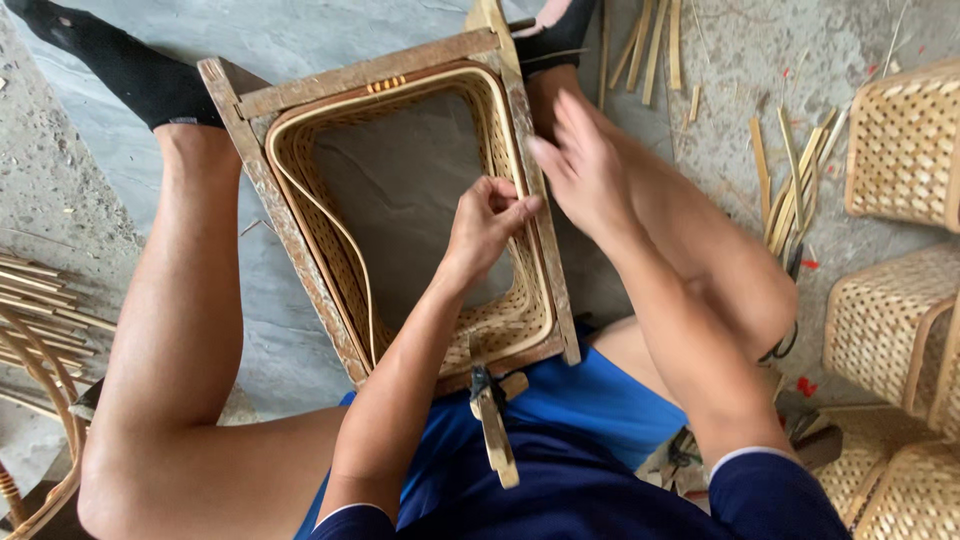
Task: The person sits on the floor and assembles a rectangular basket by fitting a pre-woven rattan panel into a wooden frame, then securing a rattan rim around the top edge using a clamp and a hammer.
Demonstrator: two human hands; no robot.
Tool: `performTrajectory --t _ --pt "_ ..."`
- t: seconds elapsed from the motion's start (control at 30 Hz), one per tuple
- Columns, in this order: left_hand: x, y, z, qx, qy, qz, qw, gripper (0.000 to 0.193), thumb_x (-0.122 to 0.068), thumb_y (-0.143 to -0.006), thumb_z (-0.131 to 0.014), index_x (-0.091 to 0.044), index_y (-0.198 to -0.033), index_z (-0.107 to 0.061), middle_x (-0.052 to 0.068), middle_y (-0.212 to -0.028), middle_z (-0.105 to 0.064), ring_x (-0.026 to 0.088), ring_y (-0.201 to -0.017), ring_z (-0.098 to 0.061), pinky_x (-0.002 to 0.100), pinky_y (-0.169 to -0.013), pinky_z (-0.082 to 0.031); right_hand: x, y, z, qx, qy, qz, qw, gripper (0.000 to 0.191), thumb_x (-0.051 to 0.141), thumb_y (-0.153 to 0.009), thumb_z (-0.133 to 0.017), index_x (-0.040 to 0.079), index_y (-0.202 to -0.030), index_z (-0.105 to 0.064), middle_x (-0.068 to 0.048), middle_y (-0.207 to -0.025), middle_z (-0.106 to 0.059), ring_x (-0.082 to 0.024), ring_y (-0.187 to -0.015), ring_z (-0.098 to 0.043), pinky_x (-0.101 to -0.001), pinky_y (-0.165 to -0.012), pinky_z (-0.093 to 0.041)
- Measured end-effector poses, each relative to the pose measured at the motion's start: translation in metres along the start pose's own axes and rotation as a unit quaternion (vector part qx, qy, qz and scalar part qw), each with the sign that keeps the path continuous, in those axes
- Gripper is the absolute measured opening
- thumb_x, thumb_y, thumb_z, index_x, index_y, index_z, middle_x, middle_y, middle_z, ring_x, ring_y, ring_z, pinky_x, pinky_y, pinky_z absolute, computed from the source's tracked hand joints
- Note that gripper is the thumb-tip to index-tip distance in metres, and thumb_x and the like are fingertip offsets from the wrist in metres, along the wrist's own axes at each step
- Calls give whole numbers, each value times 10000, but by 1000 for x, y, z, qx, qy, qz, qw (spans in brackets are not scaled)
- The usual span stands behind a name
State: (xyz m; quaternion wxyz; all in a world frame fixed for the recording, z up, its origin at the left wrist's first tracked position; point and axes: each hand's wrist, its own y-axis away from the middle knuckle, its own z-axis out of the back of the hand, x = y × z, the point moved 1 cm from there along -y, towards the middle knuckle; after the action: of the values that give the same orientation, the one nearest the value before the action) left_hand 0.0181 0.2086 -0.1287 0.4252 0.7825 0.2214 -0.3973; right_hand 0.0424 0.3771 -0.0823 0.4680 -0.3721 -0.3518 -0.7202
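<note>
A worn wooden frame (262, 180) rests between my knees with a woven bamboo basket (345, 290) fitted inside it, open side up. My left hand (485, 225) is closed on the basket's bamboo rim strip at the right side of the frame. My right hand (585, 165) hovers just to the right of it, fingers spread, over the frame's right rail, holding nothing. A loose bamboo rim strip (350, 250) curves along the basket's left inner wall. A wooden clamp (493, 420) hangs on the frame's near edge.
Finished woven baskets (900, 150) stand stacked at the right. Bamboo splints (790, 190) lie scattered on the concrete floor at the upper right. More bamboo strips and a curved cane (40, 310) lie at the left. My legs flank the frame.
</note>
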Motion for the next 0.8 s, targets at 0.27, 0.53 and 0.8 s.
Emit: performTrajectory --t 0.27,0.53,0.8 --pt "16 -23 29 68 -29 -6 997 282 -221 -859 -855 -56 -905 -631 1 -791 -629 87 -717 -590 255 -627 -512 27 -130 -49 67 335 54 938 686 411 -899 -897 12 -1335 -549 -231 -976 -743 -443 -889 -730 -511 -757 -581" --pt "38 -30 40 180 119 -3 976 287 -117 -922 -796 -129 -836 -523 -80 -763 -524 34 -698 -482 218 -632 -432 10 -116 -43 36 293 116 948 376 159 -921 -842 -20 -1185 -643 -205 -950 -752 -329 -848 -762 -432 -788 -607" --pt "54 -33 42 227 262 10 938 222 -38 -907 -768 -116 -916 -560 -73 -831 -543 33 -772 -511 224 -757 -481 26 -112 -46 17 237 163 958 342 90 -877 -783 -45 -1154 -635 -213 -939 -741 -358 -809 -739 -432 -724 -593"
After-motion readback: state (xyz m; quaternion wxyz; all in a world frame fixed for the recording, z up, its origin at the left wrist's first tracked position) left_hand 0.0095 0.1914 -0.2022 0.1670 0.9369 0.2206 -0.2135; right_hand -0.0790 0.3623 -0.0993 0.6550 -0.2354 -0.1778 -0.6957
